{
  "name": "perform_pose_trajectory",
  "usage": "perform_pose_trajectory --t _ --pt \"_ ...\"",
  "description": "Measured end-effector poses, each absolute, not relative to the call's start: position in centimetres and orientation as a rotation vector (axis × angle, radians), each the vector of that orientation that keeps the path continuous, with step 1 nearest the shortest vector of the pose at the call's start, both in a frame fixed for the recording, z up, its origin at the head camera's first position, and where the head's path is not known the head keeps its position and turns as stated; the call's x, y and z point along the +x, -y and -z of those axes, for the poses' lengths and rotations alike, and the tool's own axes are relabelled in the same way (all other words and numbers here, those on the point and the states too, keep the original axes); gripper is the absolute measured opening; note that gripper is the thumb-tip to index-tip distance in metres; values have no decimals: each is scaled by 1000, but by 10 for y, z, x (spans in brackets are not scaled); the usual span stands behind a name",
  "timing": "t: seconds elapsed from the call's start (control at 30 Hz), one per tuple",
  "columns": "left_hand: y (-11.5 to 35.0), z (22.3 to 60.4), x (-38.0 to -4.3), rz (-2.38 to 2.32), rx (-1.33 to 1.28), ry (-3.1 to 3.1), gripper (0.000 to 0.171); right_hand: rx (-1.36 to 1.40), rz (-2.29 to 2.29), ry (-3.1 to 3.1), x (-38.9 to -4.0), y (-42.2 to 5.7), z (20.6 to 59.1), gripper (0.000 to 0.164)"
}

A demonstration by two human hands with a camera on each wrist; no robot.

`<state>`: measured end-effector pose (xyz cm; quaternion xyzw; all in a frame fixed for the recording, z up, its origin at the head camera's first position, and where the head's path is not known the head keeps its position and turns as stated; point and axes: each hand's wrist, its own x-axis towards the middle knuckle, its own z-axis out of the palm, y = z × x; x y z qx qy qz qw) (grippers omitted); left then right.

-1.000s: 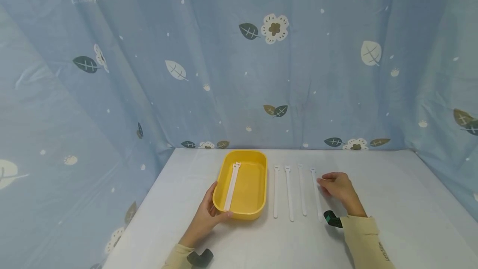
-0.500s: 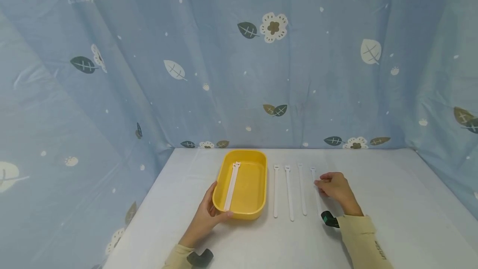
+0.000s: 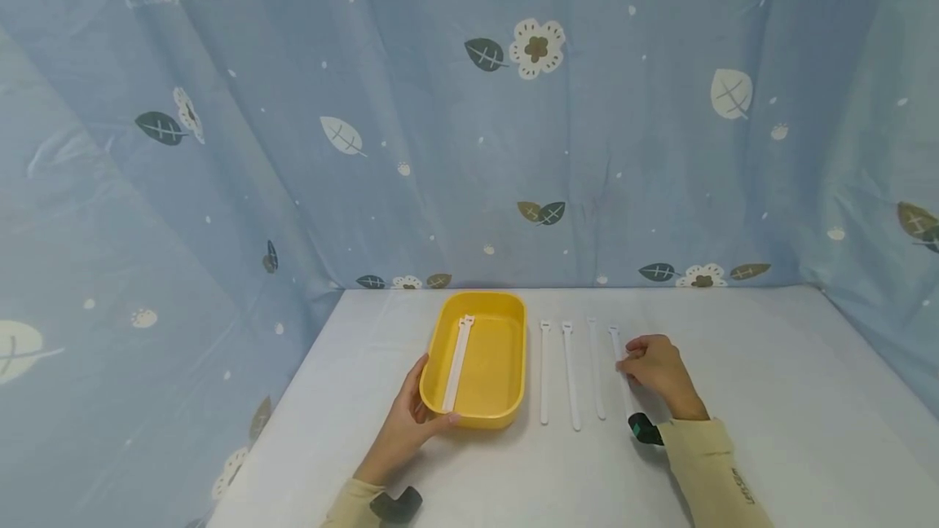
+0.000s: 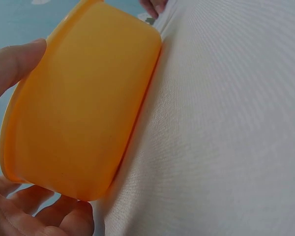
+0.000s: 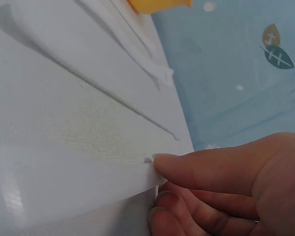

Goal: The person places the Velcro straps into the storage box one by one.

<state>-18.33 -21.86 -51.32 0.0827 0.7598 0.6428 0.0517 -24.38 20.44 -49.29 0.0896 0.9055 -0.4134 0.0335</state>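
A yellow plastic tray stands on the table, with white slotted-head cable ties lying lengthwise along its left side. My left hand grips the tray's near left corner; the left wrist view shows the thumb at the rim and the fingers curled against the outer wall. To the right, my right hand pinches the rightmost white cable tie between thumb and fingers, close to its slotted end. In the right wrist view this tie stretches away from the fingertips across the foreground.
Three more white cable ties, a left one, a middle one and a right one, lie roughly parallel between tray and right hand. A white cloth covers the table. Behind it hangs a blue patterned curtain.
My right hand has shifted slightly left onto the rightmost cable tie and now pinches it; the tie's slotted end has moved a little. My left hand stays on the tray.
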Motion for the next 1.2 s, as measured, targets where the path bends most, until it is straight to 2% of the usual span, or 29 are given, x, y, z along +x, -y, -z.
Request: perform_pose_trajectory --t 0.6,1.2 --pt "218 514 -184 -1939 223 -2330 108 272 1195 -2788 -244 -199 489 31" --pt "218 514 -184 -1924 237 -2334 108 221 1308 -2727 -242 -202 481 33"
